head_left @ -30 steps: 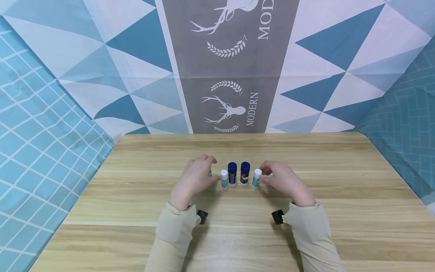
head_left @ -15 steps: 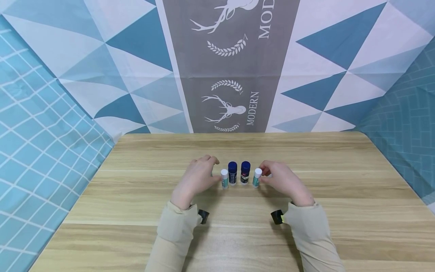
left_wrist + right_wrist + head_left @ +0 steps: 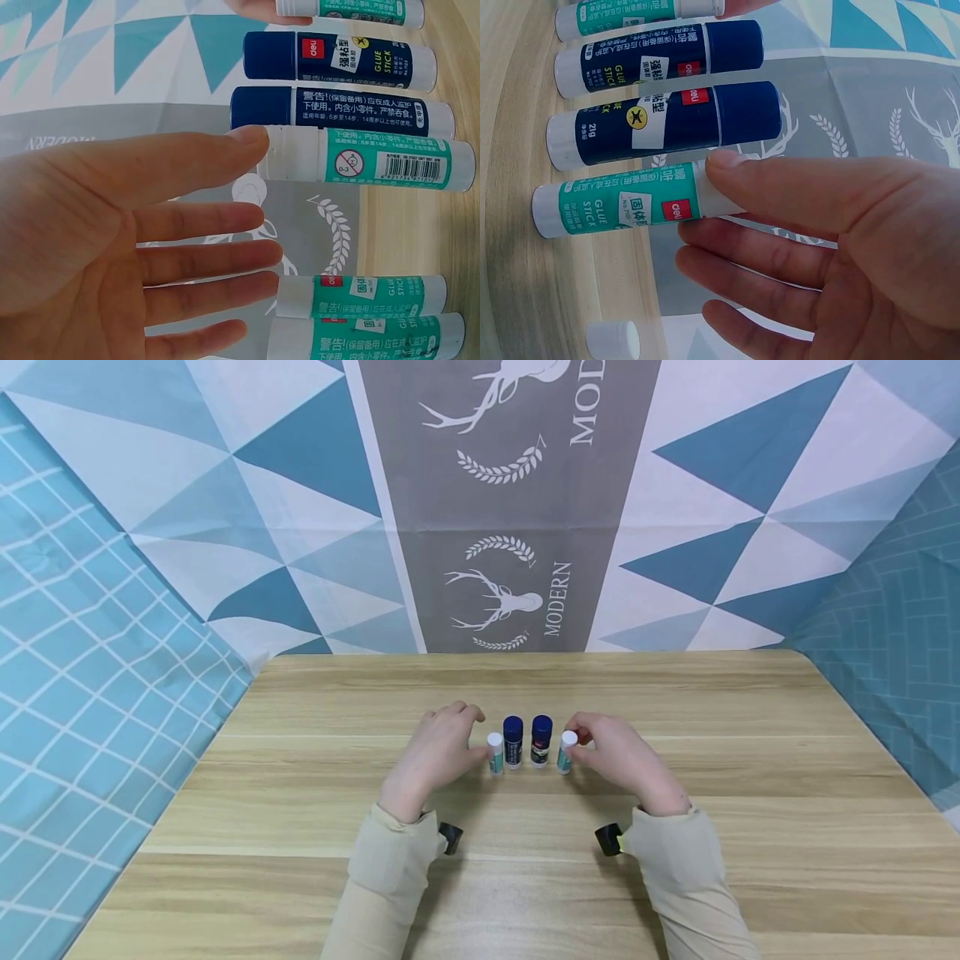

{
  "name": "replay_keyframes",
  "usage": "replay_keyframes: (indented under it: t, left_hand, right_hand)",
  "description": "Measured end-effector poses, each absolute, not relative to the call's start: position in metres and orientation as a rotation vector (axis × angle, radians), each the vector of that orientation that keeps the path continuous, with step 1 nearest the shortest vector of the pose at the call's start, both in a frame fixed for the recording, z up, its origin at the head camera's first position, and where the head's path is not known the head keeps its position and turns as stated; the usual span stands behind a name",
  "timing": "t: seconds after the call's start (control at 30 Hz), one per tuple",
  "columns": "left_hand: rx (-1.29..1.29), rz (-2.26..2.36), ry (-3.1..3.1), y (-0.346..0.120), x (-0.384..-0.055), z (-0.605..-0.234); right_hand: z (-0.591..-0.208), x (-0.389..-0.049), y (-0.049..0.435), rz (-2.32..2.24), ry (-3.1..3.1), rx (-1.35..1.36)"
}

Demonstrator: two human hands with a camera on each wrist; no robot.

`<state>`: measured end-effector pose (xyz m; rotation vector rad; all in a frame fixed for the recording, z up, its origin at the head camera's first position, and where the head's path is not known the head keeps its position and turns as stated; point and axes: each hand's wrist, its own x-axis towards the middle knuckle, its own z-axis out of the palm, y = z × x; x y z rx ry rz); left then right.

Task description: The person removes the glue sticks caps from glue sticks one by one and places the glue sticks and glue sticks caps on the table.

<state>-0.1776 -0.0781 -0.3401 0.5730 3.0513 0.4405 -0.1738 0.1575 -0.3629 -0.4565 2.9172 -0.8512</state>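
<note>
Glue sticks stand upright in a row on the table. Two have navy caps: the left navy one (image 3: 513,743) and the right navy one (image 3: 541,742). A green glue stick with a white cap flanks them on each side, the left one (image 3: 495,755) and the right one (image 3: 567,752). My left hand (image 3: 437,752) has its thumb against the left green stick's cap, its other fingers stretched out apart from it. Two more green sticks (image 3: 382,296) stand near those fingertips, hidden in the head view. My right hand (image 3: 621,756) pinches the right green stick near its cap, thumb in front and fingers behind.
A small white cylindrical piece (image 3: 613,340) stands on the wooden table (image 3: 525,902) beyond my right fingers. Behind the table's far edge hangs a patterned cloth (image 3: 495,510), with blue cloth on both sides.
My right hand has shifted slightly left and its fingers have come round the right green glue stick. My left hand has moved slightly right, its thumb reaching the left green stick.
</note>
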Motion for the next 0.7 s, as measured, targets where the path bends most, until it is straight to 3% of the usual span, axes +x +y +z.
replay_keyframes:
  t: [0.7]
  left_hand:
    - [0.616, 0.417, 3.09, -0.073, -0.174, -0.337]
  right_hand:
    - [-0.352, -0.167, 0.153, -0.83, 2.962, -0.472]
